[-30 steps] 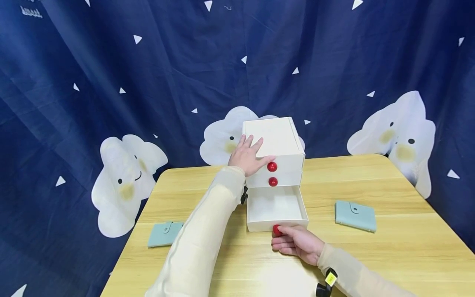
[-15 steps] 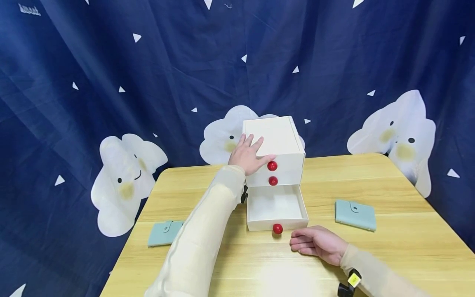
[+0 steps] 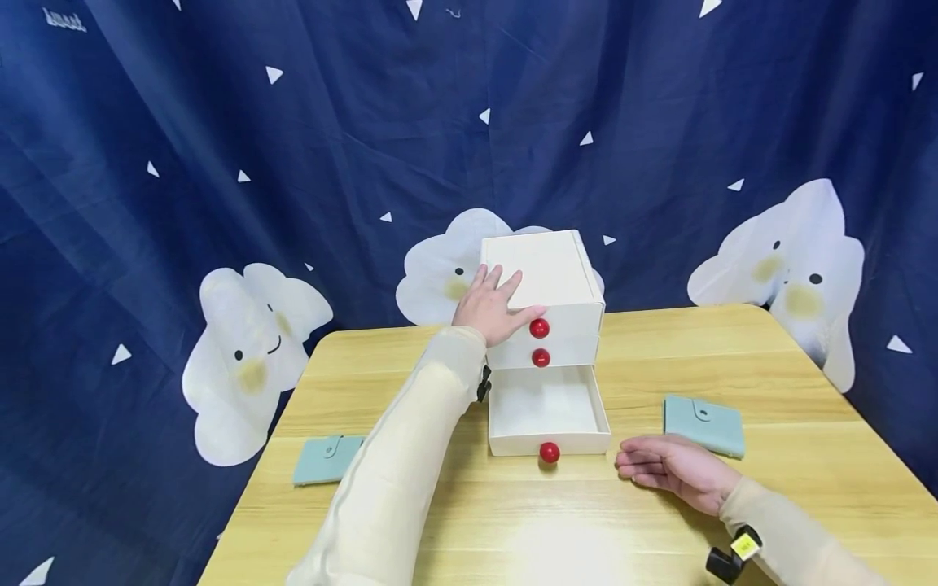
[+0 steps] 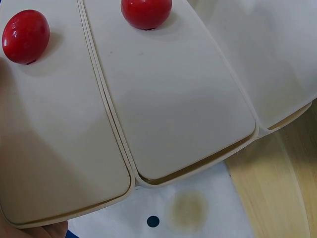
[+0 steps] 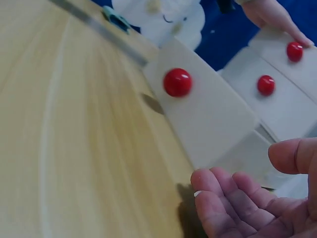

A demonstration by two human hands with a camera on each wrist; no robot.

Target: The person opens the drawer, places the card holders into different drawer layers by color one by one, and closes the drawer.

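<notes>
A white drawer box [image 3: 542, 268] with red knobs stands at the back middle of the table. Its bottom drawer [image 3: 550, 443] is pulled out, and no contents show inside. My left hand [image 3: 489, 313] rests with spread fingers on the box's top left edge, the thumb lying along the front near the top knob [image 3: 539, 328]. To the right of the drawer, my right hand [image 3: 681, 468] hovers over or just on the table, fingers loosely extended and nothing held. It partly overlaps a light blue card wallet [image 3: 705, 419] in the head view; whether they touch, I cannot tell.
A second light blue card wallet [image 3: 327, 459] lies on the left side of the wooden table [image 3: 791, 391], partly behind my left sleeve. A dark blue curtain [image 3: 352, 106] with clouds hangs directly behind the table.
My right hand has let go of the bottom drawer's knob and moved right, towards the wallet there. The left hand and the drawer box have stayed where they were.
</notes>
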